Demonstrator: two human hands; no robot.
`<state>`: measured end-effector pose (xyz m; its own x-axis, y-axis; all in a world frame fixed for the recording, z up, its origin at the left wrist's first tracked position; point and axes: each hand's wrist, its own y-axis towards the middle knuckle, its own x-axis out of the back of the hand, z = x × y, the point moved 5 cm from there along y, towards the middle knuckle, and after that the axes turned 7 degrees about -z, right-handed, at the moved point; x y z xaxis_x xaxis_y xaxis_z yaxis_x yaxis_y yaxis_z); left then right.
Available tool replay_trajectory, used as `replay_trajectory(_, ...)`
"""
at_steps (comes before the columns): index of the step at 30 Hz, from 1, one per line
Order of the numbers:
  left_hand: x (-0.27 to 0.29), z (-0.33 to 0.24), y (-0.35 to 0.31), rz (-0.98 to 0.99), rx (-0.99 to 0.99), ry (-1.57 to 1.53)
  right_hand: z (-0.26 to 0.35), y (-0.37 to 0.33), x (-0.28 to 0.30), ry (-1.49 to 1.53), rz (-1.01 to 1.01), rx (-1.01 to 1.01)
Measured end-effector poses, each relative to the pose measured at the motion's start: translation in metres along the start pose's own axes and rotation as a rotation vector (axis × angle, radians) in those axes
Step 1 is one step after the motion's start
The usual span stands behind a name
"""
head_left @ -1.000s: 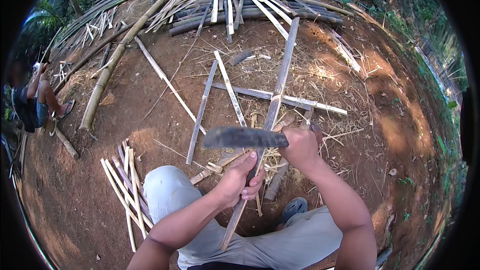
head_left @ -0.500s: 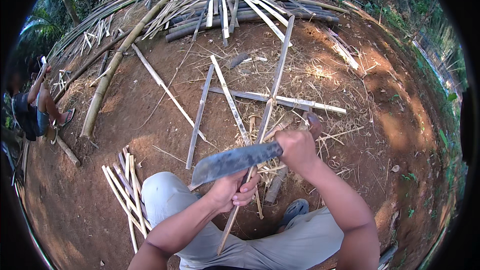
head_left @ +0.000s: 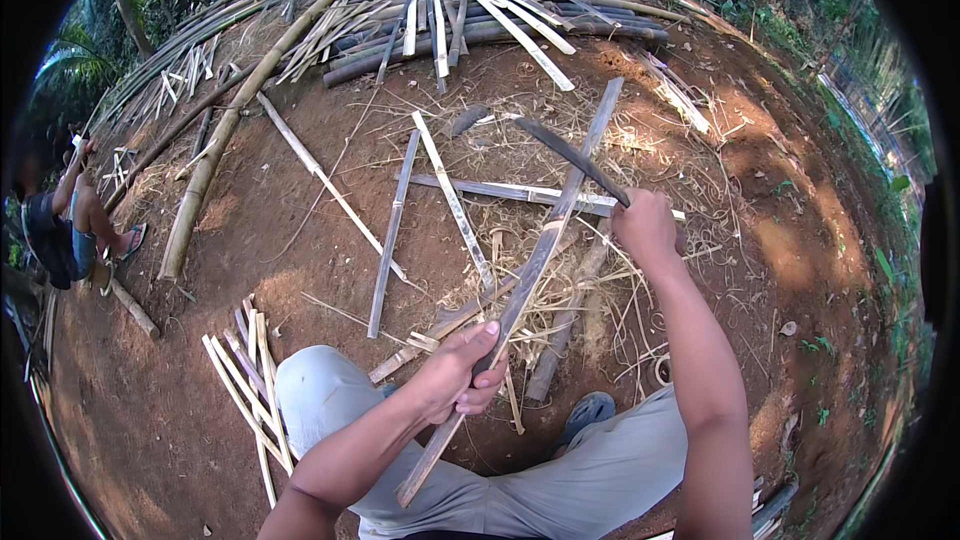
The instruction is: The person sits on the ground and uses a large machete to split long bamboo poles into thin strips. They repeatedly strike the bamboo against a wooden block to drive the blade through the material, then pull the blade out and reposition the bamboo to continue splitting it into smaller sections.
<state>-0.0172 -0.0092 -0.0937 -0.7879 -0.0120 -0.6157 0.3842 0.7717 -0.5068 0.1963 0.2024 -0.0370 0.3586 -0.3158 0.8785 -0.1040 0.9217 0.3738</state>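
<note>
My left hand (head_left: 462, 372) is closed around a long bamboo strip (head_left: 538, 265), which slants from my lap up to the far right. The strip's dark, flat outer face is turned up, and a pale node ring crosses it. In my right hand (head_left: 648, 227) I grip a machete by its handle, mostly hidden by my fingers. The machete's dark blade (head_left: 573, 161) points up and left, seen nearly edge-on, and passes over the far part of the strip. I cannot tell whether blade and strip touch.
Split bamboo strips (head_left: 446, 187) and curly shavings (head_left: 640, 285) lie on the ground ahead. Pale strips (head_left: 250, 380) rest beside my left knee. A long bamboo pole (head_left: 225, 145) lies left, a bamboo pile (head_left: 490, 35) at the back. Another person (head_left: 60, 220) sits far left.
The machete has swung from across my left hand to farther away and right, its tip now pointing away. The strip has turned, showing its broad dark face, and its far end has shifted right.
</note>
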Motion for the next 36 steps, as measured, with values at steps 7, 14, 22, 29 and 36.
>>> replay_trajectory(7, 0.008, 0.006, 0.001, 0.204, 0.056, -0.166, 0.031, -0.035, -0.011, 0.064, -0.089, 0.432)
replay_trajectory(14, 0.000, 0.014, -0.018, 0.159, 0.146, -0.047, -0.068, 0.025, 0.017, -0.013, -0.212, -0.134)
replay_trajectory(22, -0.003, 0.033, -0.024, 0.290, 0.208, 0.210, -0.282, 0.025, 0.003, 0.450, -0.461, -0.630)
replay_trajectory(29, 0.001, 0.029, 0.003, 0.081, 0.054, 0.165, -0.069, 0.006, 0.039, 1.460, 0.037, -0.668)
replay_trajectory(36, -0.019, 0.035, 0.011, 0.079, -0.071, 0.387, -0.071, -0.006, 0.011, 0.608, -0.452, -0.366)
